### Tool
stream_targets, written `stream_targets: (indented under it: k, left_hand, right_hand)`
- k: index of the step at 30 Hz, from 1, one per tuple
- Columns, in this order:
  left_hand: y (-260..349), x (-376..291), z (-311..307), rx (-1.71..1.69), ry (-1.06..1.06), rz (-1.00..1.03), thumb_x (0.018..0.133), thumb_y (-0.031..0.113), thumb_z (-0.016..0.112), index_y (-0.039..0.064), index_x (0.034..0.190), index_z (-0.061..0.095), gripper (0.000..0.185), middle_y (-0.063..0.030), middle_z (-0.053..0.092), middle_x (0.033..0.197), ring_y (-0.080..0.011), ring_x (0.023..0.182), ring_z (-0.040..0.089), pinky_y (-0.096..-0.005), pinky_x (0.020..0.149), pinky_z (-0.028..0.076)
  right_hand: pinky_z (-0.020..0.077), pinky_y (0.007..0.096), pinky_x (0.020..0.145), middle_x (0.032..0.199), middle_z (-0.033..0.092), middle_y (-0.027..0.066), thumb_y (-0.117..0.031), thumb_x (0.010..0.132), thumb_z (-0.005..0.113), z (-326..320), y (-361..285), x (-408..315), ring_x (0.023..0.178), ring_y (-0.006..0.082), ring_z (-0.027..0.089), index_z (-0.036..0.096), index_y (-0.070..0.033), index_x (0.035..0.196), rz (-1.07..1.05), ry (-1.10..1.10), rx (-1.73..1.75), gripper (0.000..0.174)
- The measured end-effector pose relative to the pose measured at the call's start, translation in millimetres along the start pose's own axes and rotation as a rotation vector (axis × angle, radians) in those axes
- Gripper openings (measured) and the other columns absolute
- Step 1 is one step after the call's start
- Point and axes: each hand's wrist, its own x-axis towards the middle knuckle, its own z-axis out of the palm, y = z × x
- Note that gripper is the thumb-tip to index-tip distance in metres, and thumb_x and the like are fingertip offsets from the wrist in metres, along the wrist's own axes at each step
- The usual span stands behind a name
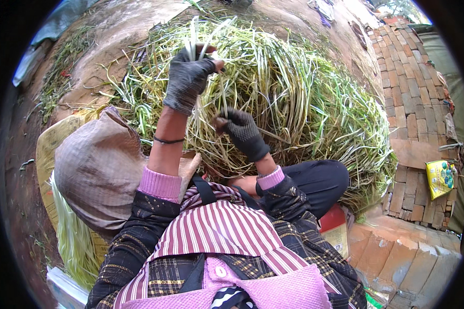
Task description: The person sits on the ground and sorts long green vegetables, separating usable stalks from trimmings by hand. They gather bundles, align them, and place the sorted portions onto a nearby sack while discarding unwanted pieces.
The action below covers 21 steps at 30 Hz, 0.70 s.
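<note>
My left hand point(191, 75), in a dark fingerless glove, is raised over the heap and grips a few pale plant stalks point(194, 33). Their white-green ends stick up past the fingers. Lower and to the right, my right hand point(241, 131), gloved the same way, has its fingers curled around the lower end of a thin strand point(223, 90). That strand runs up to the fingertips of my left hand. Behind and beneath both hands spreads a large heap of long, tangled green and straw-coloured leaves point(294, 85). The fingertips of my right hand are blurred.
A grey-brown cloth point(96, 170) bulges by my left arm, over a yellow printed sack point(48, 154). Long pale yellow-green leaves point(71, 231) hang beside it. At right, stacked bricks point(413, 96) border the heap, with a yellow packet point(440, 179) on them. My bent leg point(313, 185) touches the heap.
</note>
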Motion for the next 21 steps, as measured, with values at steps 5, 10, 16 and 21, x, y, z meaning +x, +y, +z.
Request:
stream_targets:
  k: [5, 10, 16, 21]
  left_hand:
    - [-14.7, 14.7, -32.6, -0.164, 0.157, -0.273, 0.071, 0.004, 0.065, -0.002, 0.088, 0.058, 0.019, -0.0112, 0.063, 0.073, -0.0155, 0.064, 0.061, -0.0230, 0.058, 0.044]
    - [-39.7, 8.6, -4.6, 0.210, -0.199, 0.262, 0.081, 0.018, 0.061, 0.002, 0.085, 0.059, 0.017, -0.0084, 0.064, 0.070, -0.0128, 0.062, 0.058, -0.0259, 0.058, 0.047]
    - [-25.7, -25.5, 42.1, -0.080, -0.281, -0.567, 0.080, 0.023, 0.060, 0.000, 0.081, 0.060, 0.023, -0.0055, 0.062, 0.072, -0.0141, 0.058, 0.059, -0.0244, 0.044, 0.047]
    - [-15.8, -23.9, 37.0, -0.249, -0.258, -0.496, 0.080, 0.017, 0.059, 0.002, 0.078, 0.057, 0.015, -0.0058, 0.061, 0.067, -0.0109, 0.050, 0.055, -0.0238, 0.043, 0.045]
  right_hand:
    - [0.0419, 0.0217, 0.050, 0.066, 0.054, 0.0002, -0.021, 0.087, 0.051, -42.3, -23.6, -21.5, 0.051, 0.0075, 0.048, 0.055, -0.004, 0.092, -0.061, 0.254, 0.177, 0.018]
    - [0.0365, 0.0196, 0.044, 0.061, 0.051, -0.0020, -0.025, 0.089, 0.049, -58.1, -29.6, -15.1, 0.050, 0.0055, 0.044, 0.057, -0.007, 0.091, -0.138, 0.469, 0.072, 0.020]
    - [0.0337, 0.0182, 0.044, 0.062, 0.050, -0.0031, -0.021, 0.087, 0.052, -13.0, -6.3, -2.7, 0.050, 0.0044, 0.044, 0.057, -0.006, 0.094, 0.061, 0.257, 0.019, 0.017]
    - [0.0316, 0.0181, 0.045, 0.062, 0.048, -0.0038, -0.019, 0.088, 0.050, 8.7, -17.4, -21.5, 0.050, 0.0034, 0.040, 0.056, -0.004, 0.095, 0.043, 0.218, 0.043, 0.018]
